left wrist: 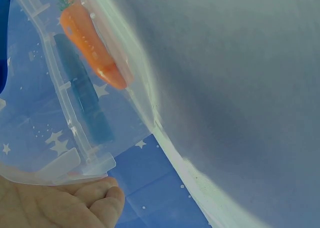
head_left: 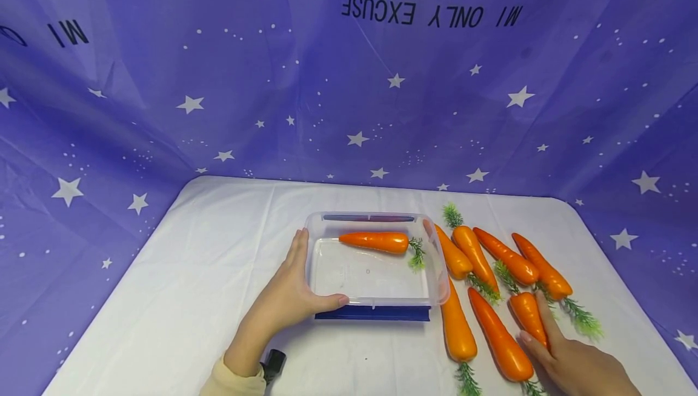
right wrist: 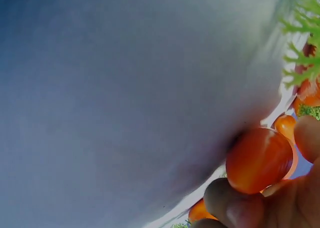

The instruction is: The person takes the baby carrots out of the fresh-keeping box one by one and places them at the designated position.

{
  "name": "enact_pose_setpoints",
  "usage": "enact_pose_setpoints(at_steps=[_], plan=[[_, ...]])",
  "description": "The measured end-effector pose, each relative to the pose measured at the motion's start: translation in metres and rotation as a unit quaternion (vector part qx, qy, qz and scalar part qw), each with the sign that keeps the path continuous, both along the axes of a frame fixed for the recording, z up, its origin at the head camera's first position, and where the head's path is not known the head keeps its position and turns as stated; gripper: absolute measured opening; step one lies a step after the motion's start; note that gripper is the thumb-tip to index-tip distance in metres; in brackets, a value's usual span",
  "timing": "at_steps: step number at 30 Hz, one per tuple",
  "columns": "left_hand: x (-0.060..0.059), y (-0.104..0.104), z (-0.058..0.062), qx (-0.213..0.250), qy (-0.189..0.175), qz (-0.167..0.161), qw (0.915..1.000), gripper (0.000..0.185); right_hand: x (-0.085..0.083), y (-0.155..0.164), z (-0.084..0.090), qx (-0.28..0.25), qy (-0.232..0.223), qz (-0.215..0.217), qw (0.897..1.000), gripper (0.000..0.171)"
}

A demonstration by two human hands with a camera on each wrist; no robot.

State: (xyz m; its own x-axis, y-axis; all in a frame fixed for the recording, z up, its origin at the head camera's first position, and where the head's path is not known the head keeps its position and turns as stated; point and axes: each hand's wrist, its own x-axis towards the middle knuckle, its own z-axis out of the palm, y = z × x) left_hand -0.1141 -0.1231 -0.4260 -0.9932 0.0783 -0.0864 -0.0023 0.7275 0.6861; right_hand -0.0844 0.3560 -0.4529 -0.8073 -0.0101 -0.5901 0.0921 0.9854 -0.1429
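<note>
A: Right hand, what's it doing?

B: My right hand [head_left: 578, 363] is closing on the short carrot [head_left: 528, 317], just right of the clear plastic box [head_left: 442, 287]. In the right wrist view my fingertips [right wrist: 235, 205] are curling around its blunt orange end [right wrist: 259, 160], so I'm holding that one. It's lying on the white tablecloth [head_left: 163, 299], not lifted as far as I can tell.

A: Left hand?

B: My left hand [head_left: 286, 296] is bracing the box's left wall, fingers straight along it, thumb [head_left: 329, 302] pressing the front left corner. The left wrist view is showing my palm [left wrist: 60, 205] right under the box's rim.

A: Anything in the box?

B: One carrot [head_left: 375, 241] is lying near the far wall, tip pointing left, green top [head_left: 417, 254] toward the right wall. The box is sitting on a dark blue lid or base [head_left: 373, 313] that's sticking out at its front edge.

A: The rest?

B: All to the right of the box. Two long carrots [head_left: 457, 326] [head_left: 498, 335] are lying by its front right corner, greens toward me. Four more [head_left: 452, 254] [head_left: 477, 257] [head_left: 507, 257] [head_left: 542, 266] are fanning out beside its right wall, touching or nearly so. Behind the box a blue backdrop [head_left: 349, 81] with white stars is hanging.
</note>
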Motion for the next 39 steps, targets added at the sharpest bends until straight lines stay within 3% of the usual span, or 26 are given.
enact_pose_setpoints(at_steps=[7, 12, 17, 20, 26, 30, 39], plan=[[0.001, 0.000, 0.002, 0.001, -0.003, -0.002, 1.0000, 0.138, -0.008, -0.009, 0.023, 0.026, 0.020, 0.012, 0.999, 0.096], [0.001, 0.000, 0.002, -0.005, -0.006, -0.004, 1.0000, 0.140, -0.019, -0.027, 0.055, 0.041, 0.105, 0.021, 0.993, 0.097], [0.001, 0.000, 0.001, -0.003, -0.006, -0.003, 1.0000, 0.140, -0.025, -0.057, 0.080, 0.007, 0.233, 0.048, 0.971, 0.090], [0.001, 0.000, 0.001, -0.002, -0.004, -0.001, 1.0000, 0.140, -0.032, -0.076, 0.089, -0.020, 0.279, 0.071, 0.957, 0.081], [0.001, 0.000, 0.001, -0.002, -0.001, -0.003, 1.0000, 0.140, -0.050, -0.107, 0.091, -0.039, 0.381, 0.153, 0.911, 0.068], [0.001, 0.000, 0.001, -0.005, -0.003, -0.006, 1.0000, 0.140, -0.062, -0.125, 0.092, -0.048, 0.404, 0.190, 0.894, 0.063], [0.001, 0.000, 0.001, -0.006, 0.003, -0.008, 0.9999, 0.139, -0.095, -0.167, 0.087, -0.107, 0.394, 0.238, 0.881, 0.065]])
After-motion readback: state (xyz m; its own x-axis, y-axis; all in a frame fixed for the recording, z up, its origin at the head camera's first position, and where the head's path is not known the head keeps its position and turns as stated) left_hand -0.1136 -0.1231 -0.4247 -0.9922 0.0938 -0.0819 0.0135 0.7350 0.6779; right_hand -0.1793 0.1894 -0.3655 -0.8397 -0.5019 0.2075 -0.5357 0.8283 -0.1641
